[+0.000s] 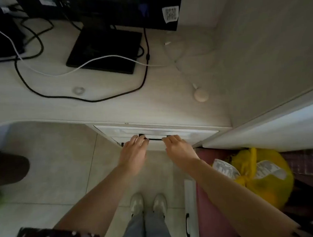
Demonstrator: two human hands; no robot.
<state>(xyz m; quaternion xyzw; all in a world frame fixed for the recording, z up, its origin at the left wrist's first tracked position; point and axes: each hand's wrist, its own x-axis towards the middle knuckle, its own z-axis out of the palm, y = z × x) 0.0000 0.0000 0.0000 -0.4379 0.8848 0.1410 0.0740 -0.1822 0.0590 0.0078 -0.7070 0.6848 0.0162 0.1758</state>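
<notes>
From the head camera, looking straight down, the person stands at a pale tabletop [151,107] with a white drawer [197,132] set just under its front edge. Both arms reach forward to the drawer's front. The left hand [133,149] and the right hand [178,149] sit side by side on the black handle [155,139], a thin bar of which only the stretch between the two hands shows clearly. Each hand has its fingers laid over the bar with the tips bent down around it, so both are grasping the handle. The drawer front lies close against the cabinet, and whether it is pulled out at all cannot be told.

On the tabletop a black monitor stand [104,50] sits towards the back. A white cable [104,58] runs across it and a black cable [90,100] loops in front of it. A small ring [78,90] lies near the black cable, and a round beige knob [201,95] rests well to the right.

On the tiled floor [55,167] below, the person's pale shoes [137,203] stand side by side. A yellow bag [273,188] sits to the right of the right arm.
</notes>
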